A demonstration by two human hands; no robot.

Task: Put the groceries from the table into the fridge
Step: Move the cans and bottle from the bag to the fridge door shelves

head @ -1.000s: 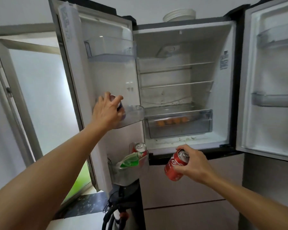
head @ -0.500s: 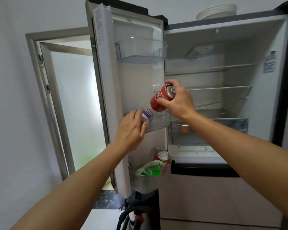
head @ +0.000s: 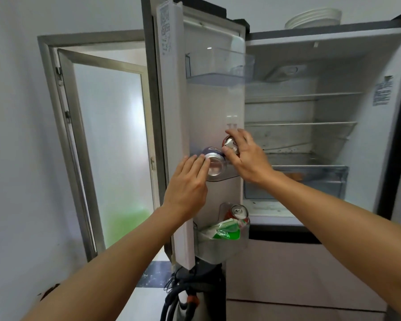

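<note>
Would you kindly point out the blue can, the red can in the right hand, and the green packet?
blue can (head: 214,163): head view, on its silver top.
red can (head: 230,142): head view, on its lid.
green packet (head: 225,231): head view, on its crumpled front.

Cans (head: 214,163) shiny bare metal on top; door bins (head: 220,66) clear glossy plastic; green packet (head: 225,230) crinkled glossy film at 6 o'clock; fridge liner (head: 208,112) smooth white plastic; wire shelves (head: 303,123) metal

A stack of white plates (head: 313,18) sits way up above and right of where the hands are working. Off to the left there's a frosted glass door (head: 107,144) swung open. Straight below, black hoses (head: 171,302) near the floor.
</note>
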